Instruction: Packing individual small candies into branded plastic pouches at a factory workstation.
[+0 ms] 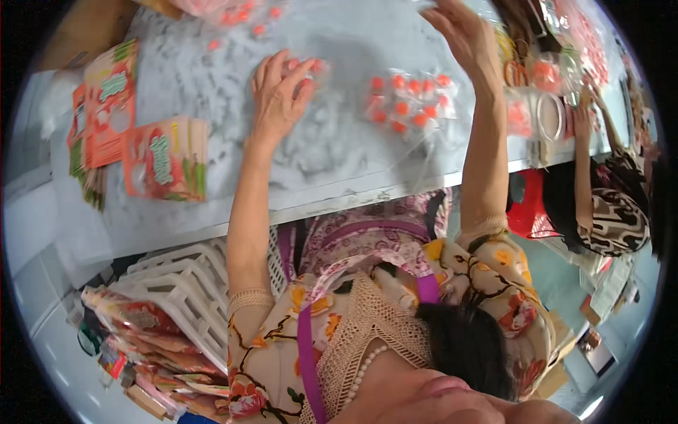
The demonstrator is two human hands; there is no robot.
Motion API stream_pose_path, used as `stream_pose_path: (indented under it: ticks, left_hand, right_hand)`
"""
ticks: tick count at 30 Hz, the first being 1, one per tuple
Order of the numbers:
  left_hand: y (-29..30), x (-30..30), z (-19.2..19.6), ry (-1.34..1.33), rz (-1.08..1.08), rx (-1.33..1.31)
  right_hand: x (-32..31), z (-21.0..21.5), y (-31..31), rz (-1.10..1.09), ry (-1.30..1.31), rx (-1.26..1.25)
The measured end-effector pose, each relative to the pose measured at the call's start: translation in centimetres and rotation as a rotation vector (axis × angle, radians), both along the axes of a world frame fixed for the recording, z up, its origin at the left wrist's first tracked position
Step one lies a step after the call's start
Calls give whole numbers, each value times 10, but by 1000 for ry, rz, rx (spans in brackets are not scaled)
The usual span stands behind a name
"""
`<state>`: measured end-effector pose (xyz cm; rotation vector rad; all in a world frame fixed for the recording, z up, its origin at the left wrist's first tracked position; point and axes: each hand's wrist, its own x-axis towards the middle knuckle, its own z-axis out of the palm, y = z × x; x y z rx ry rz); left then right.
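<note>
My left hand [277, 99] is over the table, its fingers and thumb curled around a few small orange-red pieces [305, 83] in what looks like clear plastic. Motion blurs them, so their kind is unclear. My right hand [462, 39] is raised at the far edge of the view, fingers stretched out with nothing visible in them. Between my arms lies a group of clear packets [409, 102] with several round orange-red pieces showing through. More loose orange-red pieces [244, 14] are scattered at the far side, beyond my left hand.
Stacks of red and green printed pouches [166, 159] stand on the table [233, 187] at left. Scissors [519, 67], a roll of tape [551, 116] and bagged pieces sit at right, near another person's arms [583, 148]. White plastic crates [180, 283] stand below the table edge.
</note>
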<state>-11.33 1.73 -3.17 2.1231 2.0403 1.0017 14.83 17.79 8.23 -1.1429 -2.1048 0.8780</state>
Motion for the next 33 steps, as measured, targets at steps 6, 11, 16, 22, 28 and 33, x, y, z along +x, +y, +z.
stream_pose_path:
  ticks: [6,11,16,22,28,33]
  left_hand:
    - [9,93,-2,72,40,-87]
    - [-11,100,26,-177,72,-23]
    - [-101,-37,57,128,560,-108]
    - [-178,-98,41,210,868,-317]
    - [-198,-116,53,144,825,-95]
    - [-175,-76,96,-259,1028,-295]
  right_hand:
    - [63,-61,-47,-192,52,-71]
    - [77,-82,-53,-235,71,1]
    - [71,-54,-63,-154,200,-124]
    - [-24,-39,-110,199,243,-231]
    - [-86,-42,-161,658,190,-87]
    - [-138,-42,-192,745,287,196]
